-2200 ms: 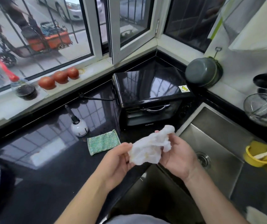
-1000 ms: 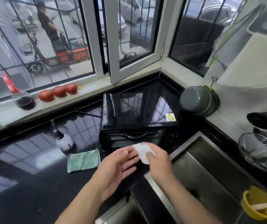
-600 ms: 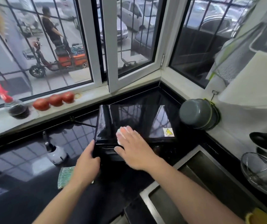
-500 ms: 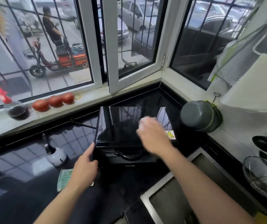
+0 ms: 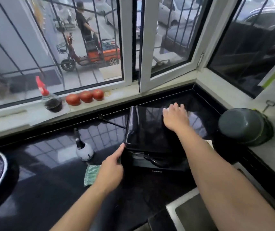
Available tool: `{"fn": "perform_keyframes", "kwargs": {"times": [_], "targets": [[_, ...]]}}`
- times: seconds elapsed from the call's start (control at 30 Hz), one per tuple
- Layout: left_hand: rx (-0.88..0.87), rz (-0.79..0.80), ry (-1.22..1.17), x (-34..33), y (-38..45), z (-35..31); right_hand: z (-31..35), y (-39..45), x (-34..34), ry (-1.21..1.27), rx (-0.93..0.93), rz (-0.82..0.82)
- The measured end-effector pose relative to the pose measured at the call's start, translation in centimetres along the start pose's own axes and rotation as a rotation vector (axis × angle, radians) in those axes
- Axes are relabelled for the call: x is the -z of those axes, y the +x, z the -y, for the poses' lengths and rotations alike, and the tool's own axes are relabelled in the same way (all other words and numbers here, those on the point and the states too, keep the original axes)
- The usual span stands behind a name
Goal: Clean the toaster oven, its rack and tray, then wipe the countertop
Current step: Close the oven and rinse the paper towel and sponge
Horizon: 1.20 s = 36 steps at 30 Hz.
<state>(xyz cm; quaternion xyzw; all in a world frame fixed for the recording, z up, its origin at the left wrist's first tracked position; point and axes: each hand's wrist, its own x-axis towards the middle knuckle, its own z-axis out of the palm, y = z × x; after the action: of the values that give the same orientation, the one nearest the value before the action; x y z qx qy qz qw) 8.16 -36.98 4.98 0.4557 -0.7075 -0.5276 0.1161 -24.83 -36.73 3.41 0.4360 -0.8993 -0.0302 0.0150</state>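
We see the toaster oven [image 5: 151,130] on the black countertop [image 5: 50,189] at centre | left hand [image 5: 111,169] grips its 8 o'clock front corner | right hand [image 5: 175,116], fingers flat, presses its top toward 1 o'clock; we can't tell what's beneath | green cloth [image 5: 91,174] beside the left hand.

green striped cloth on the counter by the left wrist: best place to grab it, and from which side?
Judgement: pinch the far left edge of the green striped cloth, coming down from above on the side toward the white bottle. It lies flat on the countertop, so only an edge can be lifted, and the left hand, holding the toaster oven, covers its right part.
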Motion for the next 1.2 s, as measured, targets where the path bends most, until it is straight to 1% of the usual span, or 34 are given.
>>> {"fn": "perform_keyframes", "kwargs": {"times": [0.07, 0.13, 0.17, 0.2, 0.23, 0.3, 0.33, 0.4, 0.43, 0.5, 0.53, 0.6, 0.67, 0.73, 0.8, 0.9, 0.97, 1.03, 1.1, 1.13, 1.17, 1.2], "targets": [[0.031, 0.051, -0.098, 0.5, 0.4, 0.0, 6.2, -1.1, 1.0, -0.070, 0.309, -0.109], [0.076, 0.064, -0.188, 1.6, 0.1, 0.7, 12.0, -4.2, 2.4, -0.027, 0.664, -0.132], [0.100, 0.038, -0.222, 2.2, -0.4, 1.4, 13.4, -6.6, 2.6, -0.036, 0.822, -0.122], [0.118, -0.007, -0.234, 2.9, -0.9, 2.3, 13.6, -8.8, 2.5, -0.051, 0.899, -0.119], [0.135, -0.050, -0.241, 3.7, -1.4, 3.5, 13.2, -11.3, 2.5, -0.042, 0.906, -0.122], [0.155, -0.086, -0.257, 5.2, -2.7, 5.7, 11.3, -15.3, 1.8, -0.029, 0.928, -0.084], [0.160, -0.105, -0.266, 5.8, -3.1, 6.5, 10.5, -16.0, 1.8, -0.044, 0.982, -0.079], [0.176, -0.113, -0.275, 6.3, -3.6, 7.4, 9.7, -13.7, 2.4, -0.064, 1.038, -0.128], [0.184, -0.103, -0.275, 6.3, -3.9, 7.6, 9.9, -11.3, 2.9, -0.079, 1.013, -0.140], [0.182, -0.081, -0.274, 6.1, -4.2, 7.5, 10.5, -5.5, 3.9, -0.108, 0.886, -0.147], [0.175, -0.059, -0.276, 5.9, -4.2, 7.4, 10.7, -3.0, 4.4, -0.129, 0.808, -0.106], [0.161, -0.031, -0.273, 5.8, -4.3, 7.2, 11.9, 0.4, 5.0, -0.206, 0.652, 0.063], [0.153, -0.018, -0.272, 5.9, -4.2, 7.5, 13.9, 1.6, 5.2, -0.281, 0.614, 0.198], [0.148, -0.006, -0.264, 6.3, -4.3, 8.0, 16.2, -0.2, 5.5, -0.388, 0.655, 0.216], [0.150, 0.003, -0.260, 7.0, -4.3, 8.9, 17.6, -4.0, 5.0, -0.437, 0.716, 0.213], [0.178, 0.004, -0.268, 8.0, -4.1, 10.1, 17.3, -11.7, 3.7, -0.490, 0.862, 0.185], [0.195, -0.005, -0.274, 8.3, -3.8, 10.5, 17.6, -14.7, 3.7, -0.622, 0.879, 0.270], [0.193, 0.008, -0.301, 8.5, -3.4, 10.6, 18.9, -14.0, 4.0, -0.724, 0.780, 0.329], [0.179, 0.028, -0.296, 8.7, -2.9, 10.8, 20.9, -11.5, 4.3, -0.777, 0.554, 0.346], [0.169, 0.041, -0.291, 8.8, -2.9, 11.0, 21.9, -10.4, 4.3, -0.792, 0.465, 0.388], [0.158, 0.060, -0.286, 9.2, -3.0, 11.3, 22.6, -10.1, 4.2, -0.791, 0.421, 0.430], [0.151, 0.075, -0.282, 9.6, -3.1, 11.6, 23.0, -10.6, 3.8, -0.778, 0.444, 0.453]]}}
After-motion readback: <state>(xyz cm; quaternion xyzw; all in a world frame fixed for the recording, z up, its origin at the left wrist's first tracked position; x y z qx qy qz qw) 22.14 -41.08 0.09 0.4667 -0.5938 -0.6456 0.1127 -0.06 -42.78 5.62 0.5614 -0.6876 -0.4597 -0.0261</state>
